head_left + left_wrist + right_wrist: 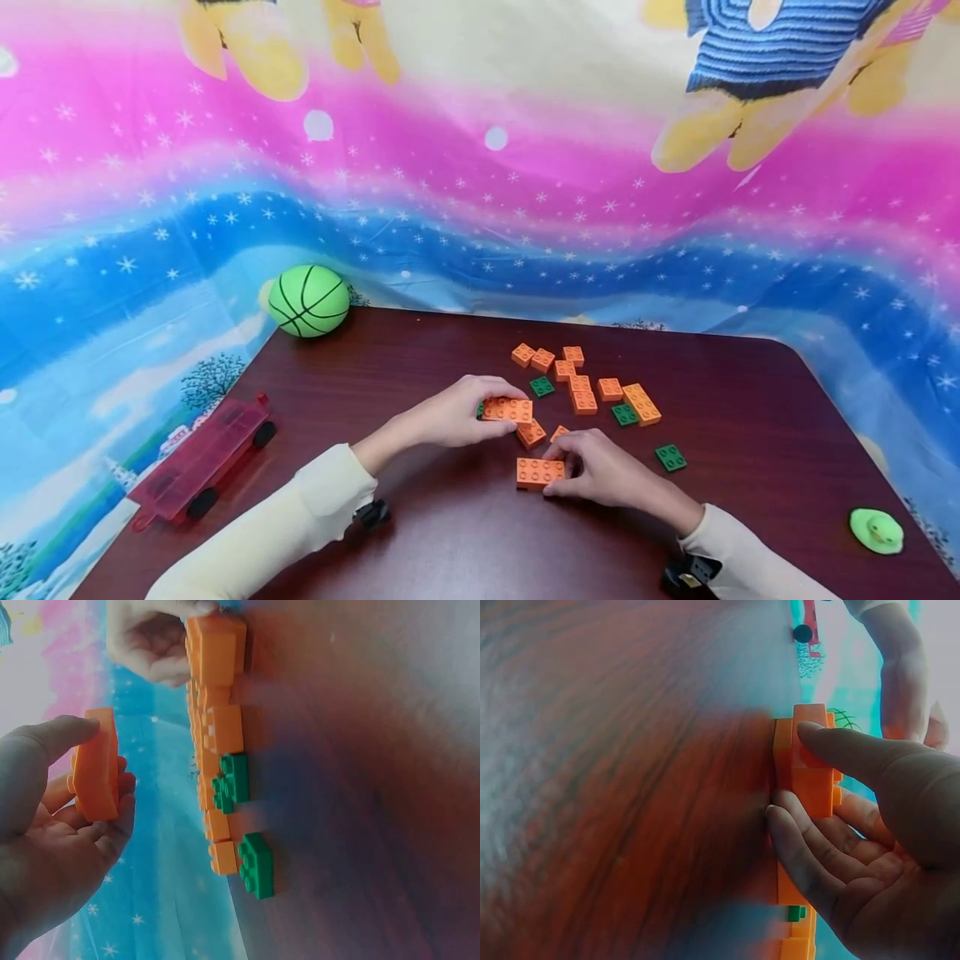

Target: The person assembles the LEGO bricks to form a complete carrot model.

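Observation:
My left hand [465, 412] pinches a long orange toy building brick [507, 410] between thumb and fingers. In the left wrist view that brick [97, 769] hangs above the table, its studs turned toward the palm side. Nearer the table's front, my right hand [600, 471] grips another long orange brick [540, 472] by its right end. The right wrist view shows this brick [814, 761] on top of a second orange layer [782, 754] low at the tabletop. An orange brick [531, 434] lies between the hands, and a smaller one [558, 433] is partly hidden behind the right hand.
Several orange bricks [584, 402] and green bricks [671, 457] lie scattered beyond the hands on the dark table [420, 533]. A green ball [309, 301] sits at the back left, a red wheeled toy [202, 458] at the left edge, a green duck [877, 531] at right.

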### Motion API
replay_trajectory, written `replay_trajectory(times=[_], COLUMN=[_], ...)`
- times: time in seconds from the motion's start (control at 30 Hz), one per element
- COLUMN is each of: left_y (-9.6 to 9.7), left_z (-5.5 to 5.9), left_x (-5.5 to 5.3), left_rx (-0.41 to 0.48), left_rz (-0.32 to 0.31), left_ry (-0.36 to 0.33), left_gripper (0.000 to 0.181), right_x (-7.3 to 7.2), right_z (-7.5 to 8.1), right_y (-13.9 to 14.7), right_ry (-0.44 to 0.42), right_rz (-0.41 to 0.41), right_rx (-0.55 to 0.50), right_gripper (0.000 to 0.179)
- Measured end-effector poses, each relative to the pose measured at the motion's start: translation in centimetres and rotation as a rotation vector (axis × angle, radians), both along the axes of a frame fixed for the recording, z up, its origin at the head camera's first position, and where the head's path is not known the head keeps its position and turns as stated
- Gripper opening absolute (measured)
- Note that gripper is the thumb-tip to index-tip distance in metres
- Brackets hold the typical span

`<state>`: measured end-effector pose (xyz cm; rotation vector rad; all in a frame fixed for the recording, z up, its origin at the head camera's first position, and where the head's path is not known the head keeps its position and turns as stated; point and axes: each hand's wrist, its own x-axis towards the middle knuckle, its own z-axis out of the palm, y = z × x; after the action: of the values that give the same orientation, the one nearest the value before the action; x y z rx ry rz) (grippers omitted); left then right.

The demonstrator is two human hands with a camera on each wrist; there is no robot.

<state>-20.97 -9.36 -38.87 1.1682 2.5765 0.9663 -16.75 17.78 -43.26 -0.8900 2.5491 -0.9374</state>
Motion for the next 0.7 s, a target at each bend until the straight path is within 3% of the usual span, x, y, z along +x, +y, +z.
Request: replay_trajectory(times=[0.37, 0.7], left_y=[-0.3, 0.2], left_z=[-1.2, -2.6], left_x=[1.2, 2.0], left_rx=[0.053, -0.01], left_rz=[-0.033, -0.102], left_ry=[-0.026, -0.092], left_gripper=[0.04, 0.039], right_x=[-0.3, -0.2], right_z=[0.1, -0.2], right_y=[-0.2, -0.2], right_ry=[0.003, -0.003], right_rz=[0.002, 0.007], right_rx=[-0.003, -0.019], right_gripper=[0.03, 0.032])
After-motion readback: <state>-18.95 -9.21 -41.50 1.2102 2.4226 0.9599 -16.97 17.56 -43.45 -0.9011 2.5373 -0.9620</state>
